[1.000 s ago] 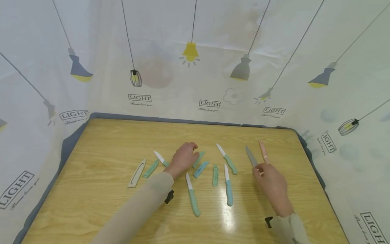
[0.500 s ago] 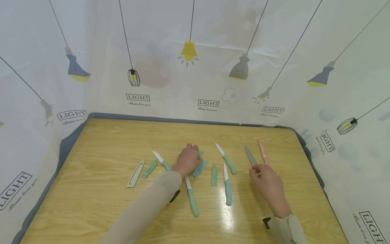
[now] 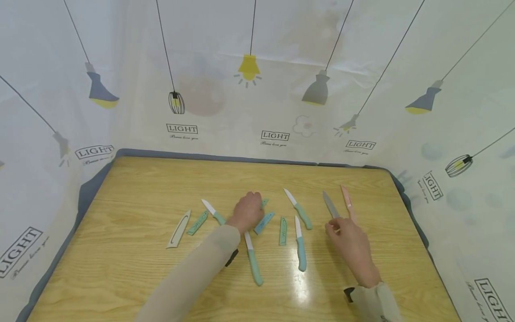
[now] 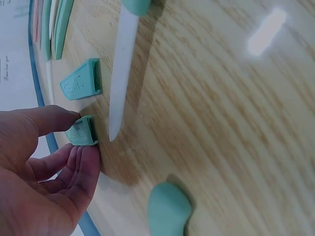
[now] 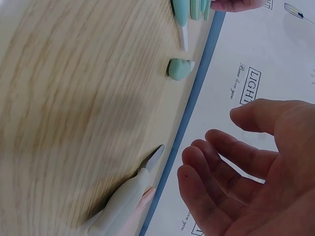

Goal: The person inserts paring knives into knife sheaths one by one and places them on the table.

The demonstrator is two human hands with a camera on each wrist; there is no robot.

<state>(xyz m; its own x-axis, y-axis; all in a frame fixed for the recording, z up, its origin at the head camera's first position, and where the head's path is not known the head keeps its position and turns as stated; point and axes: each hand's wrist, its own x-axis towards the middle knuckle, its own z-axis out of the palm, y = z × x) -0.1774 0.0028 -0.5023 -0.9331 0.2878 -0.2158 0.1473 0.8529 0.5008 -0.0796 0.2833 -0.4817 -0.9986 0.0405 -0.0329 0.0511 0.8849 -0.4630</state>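
In the head view my left hand [image 3: 247,211] reaches to the middle of the table, over part of a green knife sheath [image 3: 264,203]. The left wrist view has its thumb and fingers pinching that sheath [image 4: 82,132] from both sides. Beside it lie a blue sheath [image 3: 264,222] and a green-handled knife [image 3: 253,264]. My right hand [image 3: 351,239] hovers with loosely bent fingers and holds nothing. Below it lies a grey-bladed knife [image 3: 331,205], whose pale handle [image 5: 120,204] shows in the right wrist view. Close by is a slim pink item [image 3: 348,201].
Two more green-handled knives [image 3: 297,208] and a blue-handled knife [image 3: 301,250] lie with bare blades. A white sheath [image 3: 179,229] and another green sheath [image 3: 197,223] are at left; one more green sheath [image 3: 283,230] lies centrally. Printed sheeting [image 3: 225,143] surrounds the table.
My left hand has moved a little right and down onto the green sheath and now pinches it. My right hand has drifted slightly left over the grey-bladed knife.
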